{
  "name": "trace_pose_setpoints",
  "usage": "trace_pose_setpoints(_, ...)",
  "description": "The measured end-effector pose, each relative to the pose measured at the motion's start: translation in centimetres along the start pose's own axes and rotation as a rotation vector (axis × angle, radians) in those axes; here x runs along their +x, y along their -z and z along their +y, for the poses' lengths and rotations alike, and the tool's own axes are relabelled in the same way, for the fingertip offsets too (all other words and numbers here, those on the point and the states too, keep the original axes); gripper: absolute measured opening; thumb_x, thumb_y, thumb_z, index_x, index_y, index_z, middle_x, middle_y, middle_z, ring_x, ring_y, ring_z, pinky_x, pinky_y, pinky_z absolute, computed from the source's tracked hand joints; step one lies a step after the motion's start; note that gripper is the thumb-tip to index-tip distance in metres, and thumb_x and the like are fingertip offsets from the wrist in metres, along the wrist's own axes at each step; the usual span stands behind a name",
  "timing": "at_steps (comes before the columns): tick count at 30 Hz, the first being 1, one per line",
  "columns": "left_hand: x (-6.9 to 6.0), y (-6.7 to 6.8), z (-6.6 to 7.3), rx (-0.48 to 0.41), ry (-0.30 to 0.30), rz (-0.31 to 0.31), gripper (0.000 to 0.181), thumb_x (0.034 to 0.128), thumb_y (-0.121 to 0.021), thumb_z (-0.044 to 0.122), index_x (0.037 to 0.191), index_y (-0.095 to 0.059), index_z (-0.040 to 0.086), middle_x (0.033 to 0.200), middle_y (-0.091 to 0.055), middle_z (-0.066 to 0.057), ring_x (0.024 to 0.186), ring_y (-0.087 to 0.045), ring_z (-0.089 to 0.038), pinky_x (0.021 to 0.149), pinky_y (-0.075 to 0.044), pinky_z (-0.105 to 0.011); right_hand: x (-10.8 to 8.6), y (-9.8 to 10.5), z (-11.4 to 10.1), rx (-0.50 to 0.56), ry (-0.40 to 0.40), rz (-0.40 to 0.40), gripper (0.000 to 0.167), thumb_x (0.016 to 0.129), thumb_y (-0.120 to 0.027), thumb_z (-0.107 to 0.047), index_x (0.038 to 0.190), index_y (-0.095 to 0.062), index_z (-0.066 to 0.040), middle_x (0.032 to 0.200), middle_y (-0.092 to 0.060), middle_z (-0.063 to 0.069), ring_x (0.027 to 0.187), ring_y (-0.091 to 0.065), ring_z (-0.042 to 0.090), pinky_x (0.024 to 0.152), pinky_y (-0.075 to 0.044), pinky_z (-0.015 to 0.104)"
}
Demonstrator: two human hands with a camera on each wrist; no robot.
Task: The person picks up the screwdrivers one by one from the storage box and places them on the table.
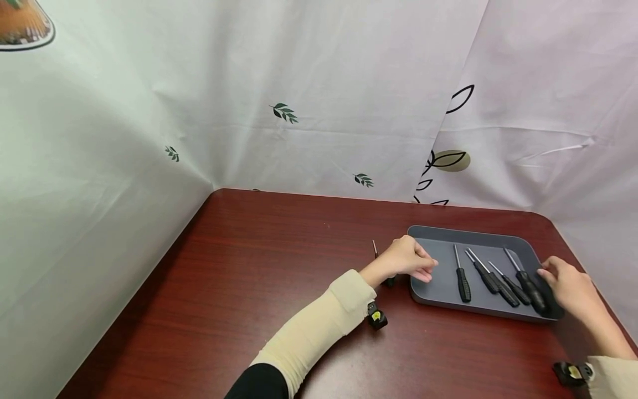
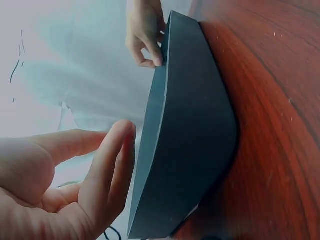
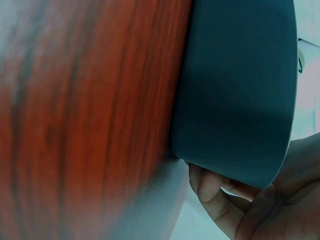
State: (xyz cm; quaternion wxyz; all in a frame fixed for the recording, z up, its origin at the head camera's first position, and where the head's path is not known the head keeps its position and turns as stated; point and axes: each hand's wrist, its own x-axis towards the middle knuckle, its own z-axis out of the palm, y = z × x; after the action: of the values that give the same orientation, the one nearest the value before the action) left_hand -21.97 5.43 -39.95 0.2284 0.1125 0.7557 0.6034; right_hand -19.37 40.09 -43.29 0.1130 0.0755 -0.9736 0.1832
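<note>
A shallow grey tray [image 1: 488,307] lies on the right part of the table. In it lie several screwdrivers [image 1: 463,285] with black handles and thin metal shafts. My right hand [image 1: 570,285] holds the tray's right end. The right wrist view shows those fingers [image 3: 212,192] curled against the outside of the end wall. Just above the tray's left side is my left hand [image 1: 408,257], its fingers loosely bent and holding nothing. The left wrist view shows it beside the tray's rim [image 2: 161,117]. Another screwdriver [image 1: 375,249] lies left of the tray, partly hidden by the left hand and wrist.
The dark red wooden table [image 1: 239,266] stretches left and in front of the tray. White fabric [image 1: 319,149] with leaf prints hangs behind and beside the table. Small black devices [image 1: 377,317] are strapped at both wrists.
</note>
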Motion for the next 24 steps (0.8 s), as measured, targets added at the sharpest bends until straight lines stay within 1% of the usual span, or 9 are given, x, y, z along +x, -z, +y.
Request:
trace_pose_setpoints(5, 0.5, -0.9, -0.3, -0.002, 0.011, -0.008, 0.015, 0.0921, -0.071, 0.004, 0.087, -0.075, -0.010, 0.063, -0.069, -0.012, 0.056, -0.071, -0.023, 0.058, -0.063, -0.031, -0.1, 0.0, 0.0, 0.000, -0.003, -0.006, 0.009, 0.094, -0.060, 0.007, 0.092, -0.052, 0.012, 0.080, -0.058, 0.034, 0.065, -0.055, 0.045, 0.053, -0.043, 0.059)
trace_pose_setpoints(8, 0.7, -1.4, -0.4, -0.026, 0.020, -0.012, 0.015, 0.0923, -0.070, 0.002, 0.088, -0.074, -0.012, 0.062, -0.069, -0.013, 0.058, -0.072, -0.026, 0.055, -0.062, -0.030, 0.0, 0.0, -0.1, 0.001, -0.002, -0.004, 0.009, 0.094, -0.060, 0.008, 0.092, -0.052, 0.012, 0.081, -0.058, 0.034, 0.066, -0.055, 0.047, 0.054, -0.043, 0.061)
trace_pose_setpoints(10, 0.8, -1.6, -0.4, -0.029, 0.023, -0.014, 0.015, 0.0922, -0.070, 0.002, 0.088, -0.073, -0.013, 0.062, -0.069, -0.013, 0.059, -0.072, -0.027, 0.055, -0.062, -0.028, 0.0, 0.0, -0.2, 0.000, 0.000, 0.002, 0.008, 0.093, -0.060, 0.009, 0.092, -0.052, 0.012, 0.080, -0.058, 0.034, 0.066, -0.055, 0.047, 0.054, -0.043, 0.061)
trace_pose_setpoints(14, 1.1, -2.0, -0.3, -0.003, 0.019, -0.024, 0.017, 0.0926, -0.071, 0.004, 0.087, -0.074, -0.012, 0.062, -0.069, -0.013, 0.061, -0.072, -0.027, 0.055, -0.062, -0.027, 0.0, 0.1, -0.3, -0.001, -0.002, 0.004, 0.009, 0.093, -0.060, 0.009, 0.092, -0.052, 0.012, 0.079, -0.058, 0.034, 0.065, -0.055, 0.046, 0.054, -0.043, 0.062)
trace_pose_setpoints(17, 1.2, -2.3, -0.2, 0.009, 0.023, -0.018, 0.017, 0.0926, -0.072, 0.006, 0.085, -0.074, -0.010, 0.062, -0.068, -0.012, 0.062, -0.072, -0.027, 0.054, -0.061, -0.026, 0.1, 0.1, -0.3, -0.002, 0.000, 0.001, 0.009, 0.094, -0.060, 0.009, 0.092, -0.052, 0.012, 0.079, -0.058, 0.034, 0.065, -0.055, 0.046, 0.055, -0.043, 0.062)
trace_pose_setpoints(21, 1.4, -3.0, -0.1, -0.007, 0.039, 0.004, 0.021, 0.0929, -0.072, 0.009, 0.084, -0.072, -0.010, 0.061, -0.068, -0.012, 0.061, -0.072, -0.030, 0.058, -0.063, -0.032, 0.0, 0.1, -0.2, -0.002, 0.005, -0.001, 0.008, 0.093, -0.060, 0.009, 0.091, -0.052, 0.011, 0.081, -0.059, 0.034, 0.065, -0.055, 0.045, 0.055, -0.043, 0.061)
trace_pose_setpoints(24, 1.6, -3.6, 0.0, 0.018, 0.051, 0.031, 0.025, 0.0934, -0.073, 0.014, 0.083, -0.072, -0.009, 0.059, -0.067, -0.010, 0.057, -0.071, -0.028, 0.060, -0.063, -0.035, 0.0, 0.1, -0.2, -0.003, 0.000, -0.006, 0.008, 0.094, -0.060, 0.009, 0.092, -0.052, 0.011, 0.083, -0.059, 0.035, 0.065, -0.055, 0.045, 0.054, -0.044, 0.060)
